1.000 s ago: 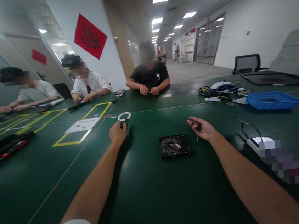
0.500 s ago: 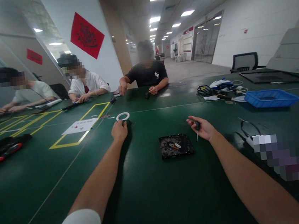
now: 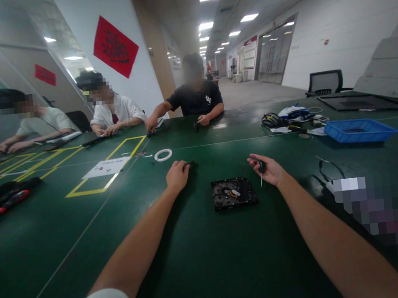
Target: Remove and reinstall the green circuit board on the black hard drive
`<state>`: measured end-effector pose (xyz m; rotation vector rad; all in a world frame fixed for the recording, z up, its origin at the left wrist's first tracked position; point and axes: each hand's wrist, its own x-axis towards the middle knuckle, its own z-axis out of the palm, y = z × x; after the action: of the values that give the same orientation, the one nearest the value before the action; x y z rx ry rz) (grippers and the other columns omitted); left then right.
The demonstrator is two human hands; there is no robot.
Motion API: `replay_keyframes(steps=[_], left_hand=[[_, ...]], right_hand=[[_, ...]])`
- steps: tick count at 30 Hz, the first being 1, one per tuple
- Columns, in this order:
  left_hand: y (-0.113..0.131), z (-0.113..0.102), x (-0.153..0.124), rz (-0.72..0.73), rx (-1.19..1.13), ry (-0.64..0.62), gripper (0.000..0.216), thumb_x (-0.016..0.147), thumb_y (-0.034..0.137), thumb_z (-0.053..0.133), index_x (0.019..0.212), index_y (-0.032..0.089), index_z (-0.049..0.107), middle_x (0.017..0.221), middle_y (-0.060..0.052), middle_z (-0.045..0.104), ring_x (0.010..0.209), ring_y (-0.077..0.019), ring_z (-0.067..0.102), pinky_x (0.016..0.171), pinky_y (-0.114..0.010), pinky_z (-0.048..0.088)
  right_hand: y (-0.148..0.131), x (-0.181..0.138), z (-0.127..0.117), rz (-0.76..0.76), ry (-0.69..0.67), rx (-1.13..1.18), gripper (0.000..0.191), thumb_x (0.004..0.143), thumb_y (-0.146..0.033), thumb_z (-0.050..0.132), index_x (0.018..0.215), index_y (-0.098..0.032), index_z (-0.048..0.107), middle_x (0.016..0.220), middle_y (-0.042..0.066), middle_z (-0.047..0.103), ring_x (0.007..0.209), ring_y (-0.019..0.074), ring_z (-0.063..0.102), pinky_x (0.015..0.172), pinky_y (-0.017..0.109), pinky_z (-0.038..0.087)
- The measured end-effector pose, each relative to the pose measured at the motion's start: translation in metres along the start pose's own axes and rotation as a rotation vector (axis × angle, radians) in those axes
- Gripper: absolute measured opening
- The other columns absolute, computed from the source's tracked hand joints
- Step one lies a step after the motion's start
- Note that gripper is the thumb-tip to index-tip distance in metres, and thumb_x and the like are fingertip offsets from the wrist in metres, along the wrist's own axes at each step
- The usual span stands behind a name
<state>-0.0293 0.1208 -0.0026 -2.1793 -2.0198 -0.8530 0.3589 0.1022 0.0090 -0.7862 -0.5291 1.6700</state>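
Between the fingertips of my left hand (image 3: pixel 177 176) is a small dark part (image 3: pixel 190 164), thin and uneven in outline; its kind is too small to make out. The hand is low over the green table, just right of a white ring (image 3: pixel 163 155). My right hand (image 3: pixel 271 170) is closed around a small screwdriver (image 3: pixel 262 167), palm turned up, its thin shaft pointing down. Between my two hands, nearer to me, an opened hard drive (image 3: pixel 234 193) lies flat, its dark inside facing up with a small orange and silver piece near the middle.
A blue tray (image 3: pixel 360 131) and a heap of cables and tools (image 3: pixel 293 116) lie at the right. To the left are a paper sheet (image 3: pixel 106 167), yellow tape outlines and a dark tool bag (image 3: pixel 8 197). Several people sit across the table.
My left hand has moved right, away from the white ring, and a small dark part now shows in its fingers. My right hand stays nearly still. The person opposite has reached farther left.
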Motion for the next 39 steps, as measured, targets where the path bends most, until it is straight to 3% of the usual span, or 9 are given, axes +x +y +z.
replay_keyframes(steps=[8,15,18,22,26,30,32,36,39], left_hand=[[0.004,-0.001,-0.009,0.124,-0.132,-0.026,0.029,0.1,0.04,0.05,0.112,0.022,0.069,0.105,-0.008,0.065,0.094,-0.0211,0.063,0.083,-0.031,0.049],[-0.002,-0.001,-0.005,-0.033,-0.031,0.041,0.027,0.1,0.038,0.048,0.106,0.021,0.067,0.101,-0.009,0.066,0.094,-0.0239,0.063,0.082,-0.032,0.047],[-0.003,0.0,-0.004,-0.021,-0.023,0.036,0.025,0.099,0.037,0.049,0.103,0.021,0.067,0.098,-0.008,0.066,0.093,-0.0238,0.063,0.082,-0.032,0.047],[0.013,0.005,-0.008,0.079,-0.066,0.019,0.024,0.1,0.036,0.049,0.102,0.021,0.067,0.1,-0.008,0.066,0.092,-0.0224,0.063,0.082,-0.031,0.047],[0.029,0.008,-0.013,0.087,-0.091,0.006,0.024,0.1,0.036,0.049,0.1,0.021,0.068,0.099,-0.008,0.066,0.092,-0.0225,0.063,0.083,-0.032,0.048],[0.029,-0.003,-0.016,0.004,-0.135,0.086,0.024,0.099,0.036,0.049,0.102,0.02,0.068,0.098,-0.008,0.067,0.093,-0.0237,0.064,0.085,-0.033,0.048],[0.034,-0.012,-0.019,-0.057,-0.188,0.162,0.027,0.1,0.036,0.047,0.104,0.02,0.067,0.099,-0.009,0.067,0.095,-0.0238,0.063,0.086,-0.033,0.048],[0.078,-0.027,-0.034,-0.019,-0.438,0.247,0.027,0.101,0.038,0.046,0.108,0.02,0.065,0.093,-0.004,0.069,0.084,-0.0193,0.064,0.077,-0.03,0.048],[0.13,-0.027,-0.053,0.139,-0.644,0.132,0.019,0.097,0.036,0.054,0.106,0.024,0.065,0.092,-0.001,0.07,0.08,-0.0161,0.064,0.074,-0.028,0.049]], right_hand=[[0.0,-0.001,-0.001,0.002,0.0,-0.002,0.015,0.088,-0.008,0.062,0.101,-0.014,0.066,0.097,0.013,0.071,0.072,0.013,0.07,0.047,0.013,0.057],[0.001,-0.002,0.001,0.001,0.003,-0.007,0.015,0.087,-0.009,0.065,0.1,-0.016,0.066,0.094,0.011,0.072,0.071,0.0125,0.07,0.049,0.014,0.059],[0.0,-0.002,0.003,0.005,0.007,-0.008,0.015,0.087,-0.009,0.065,0.1,-0.016,0.066,0.094,0.011,0.072,0.071,0.013,0.07,0.051,0.016,0.061],[0.002,-0.003,0.005,-0.007,0.001,-0.006,0.014,0.088,-0.009,0.064,0.1,-0.016,0.066,0.092,0.011,0.072,0.072,0.0135,0.07,0.055,0.018,0.063],[0.005,-0.007,0.006,-0.023,0.004,-0.015,0.012,0.087,-0.009,0.066,0.097,-0.015,0.066,0.09,0.011,0.072,0.072,0.0145,0.071,0.059,0.02,0.064],[0.006,-0.007,0.004,-0.027,0.01,-0.017,0.013,0.087,-0.009,0.066,0.097,-0.017,0.066,0.091,0.01,0.072,0.072,0.0141,0.07,0.055,0.02,0.063],[0.005,-0.007,0.002,-0.036,0.002,-0.027,0.014,0.085,-0.008,0.067,0.096,-0.017,0.066,0.09,0.009,0.072,0.069,0.0127,0.069,0.045,0.013,0.056],[0.001,-0.012,0.001,-0.005,-0.106,-0.109,0.021,0.081,-0.007,0.071,0.099,-0.015,0.066,0.093,0.008,0.073,0.055,0.0059,0.058,0.027,0.006,0.031],[0.001,-0.024,0.006,0.069,-0.248,-0.2,0.03,0.079,-0.012,0.077,0.106,-0.015,0.065,0.105,0.01,0.072,0.054,0.0033,0.054,0.028,0.006,0.029]])
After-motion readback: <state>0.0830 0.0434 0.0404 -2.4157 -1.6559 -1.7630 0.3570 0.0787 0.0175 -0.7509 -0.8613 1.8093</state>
